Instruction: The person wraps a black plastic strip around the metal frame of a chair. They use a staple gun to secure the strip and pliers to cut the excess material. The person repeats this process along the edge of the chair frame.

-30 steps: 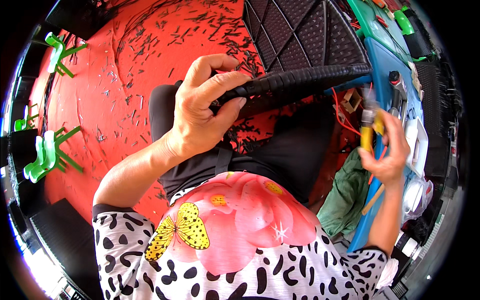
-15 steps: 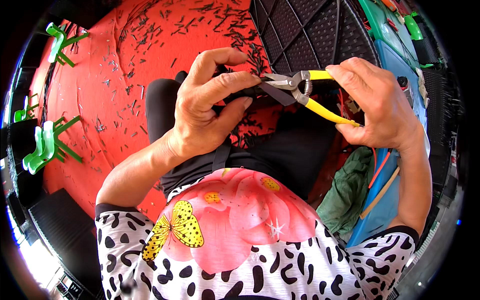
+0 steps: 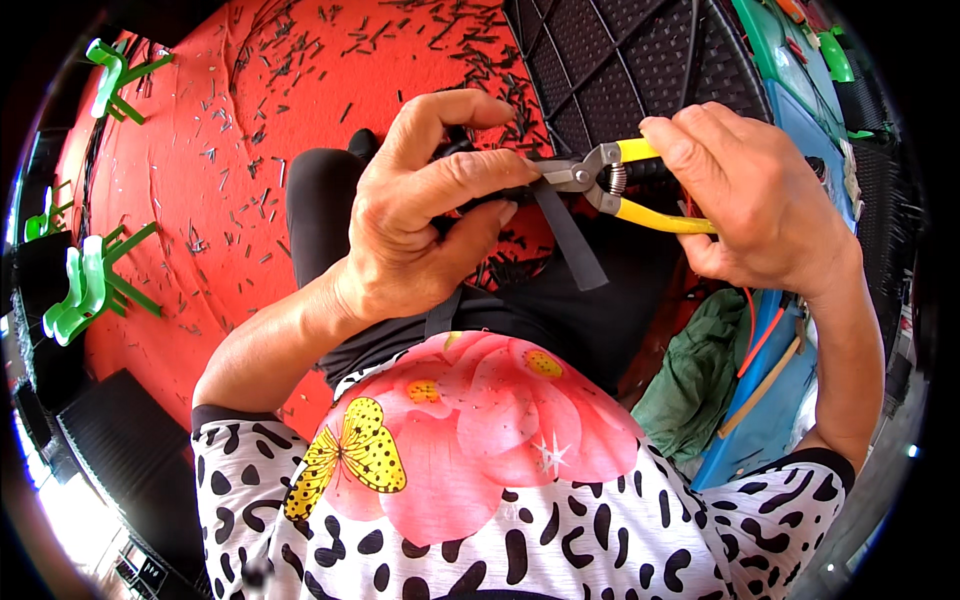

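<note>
My right hand (image 3: pixel 755 195) grips the yellow handles of spring-loaded pruning snips (image 3: pixel 610 180), level in front of me. Their metal jaws point left and appear nearly closed beside a flat black strip (image 3: pixel 575 240), which slants down over my dark trousers. At the jaw tips is my left hand (image 3: pixel 430 205). Its index finger and thumb come together around the strip's upper end, while the other fingers curl above. What exactly lies between those fingertips is mostly hidden by the hand.
A large black woven panel (image 3: pixel 640 70) stands beyond my hands. Many short black offcuts (image 3: pixel 480 75) litter the red floor (image 3: pixel 190 180). At the left are green plastic pieces (image 3: pixel 95 285). To my right, a green cloth (image 3: pixel 690 375) lies against a blue surface (image 3: pixel 745 430).
The snips' handles have come closer together and the jaws have narrowed. The black strip now hangs longer and steeper below the jaws. My left hand has shifted slightly right.
</note>
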The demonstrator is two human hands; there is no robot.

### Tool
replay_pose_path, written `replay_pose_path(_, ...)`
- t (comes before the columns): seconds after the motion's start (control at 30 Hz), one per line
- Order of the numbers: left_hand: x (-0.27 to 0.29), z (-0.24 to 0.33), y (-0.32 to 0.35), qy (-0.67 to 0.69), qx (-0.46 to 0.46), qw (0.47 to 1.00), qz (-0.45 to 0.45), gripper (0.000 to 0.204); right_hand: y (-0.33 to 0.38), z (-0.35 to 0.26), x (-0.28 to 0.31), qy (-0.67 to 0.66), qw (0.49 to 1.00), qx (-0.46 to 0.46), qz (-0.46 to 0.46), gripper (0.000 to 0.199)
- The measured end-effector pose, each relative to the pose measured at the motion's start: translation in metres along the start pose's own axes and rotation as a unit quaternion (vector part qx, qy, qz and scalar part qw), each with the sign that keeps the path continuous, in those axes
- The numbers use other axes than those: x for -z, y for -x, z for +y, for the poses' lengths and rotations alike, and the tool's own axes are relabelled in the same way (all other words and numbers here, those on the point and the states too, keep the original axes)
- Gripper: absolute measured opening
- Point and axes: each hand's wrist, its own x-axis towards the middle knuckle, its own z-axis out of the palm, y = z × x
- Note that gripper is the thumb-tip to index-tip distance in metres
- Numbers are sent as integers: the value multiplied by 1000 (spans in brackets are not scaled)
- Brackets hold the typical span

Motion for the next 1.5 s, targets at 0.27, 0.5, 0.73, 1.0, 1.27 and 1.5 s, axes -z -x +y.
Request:
replay_pose_path(0.27, -3, 1, 2, -12, -24, 999, -19, 40, 12, -9, -8, 5, 999, -7, 48, 56)
replay_pose_path(0.5, -9, 9, 14, -46, 36, 998, 29, 50, 68, -14, -32, -202, 944, -216, 145, 72)
replay_pose_path(0.73, 6, 14, -7, 22, 142, 988, -52, 30, 268, -69, -112, -258, 730, -552, 310, 66)
replay_pose_path(1.0, 5, 17, -32, 82, 292, 945, -123, 20, 443, -147, -148, 76, 455, -879, 121, 66)
replay_pose_path(1.27, 12, -3, -41, 271, 379, 874, -141, 27, 427, -168, -129, 9, 304, -952, -15, 82)
replay_pose_path(1.5, 22, -21, -36, 297, 370, 868, -149, 30, 489, -171, -157, 52, 377, -923, 54, 82)
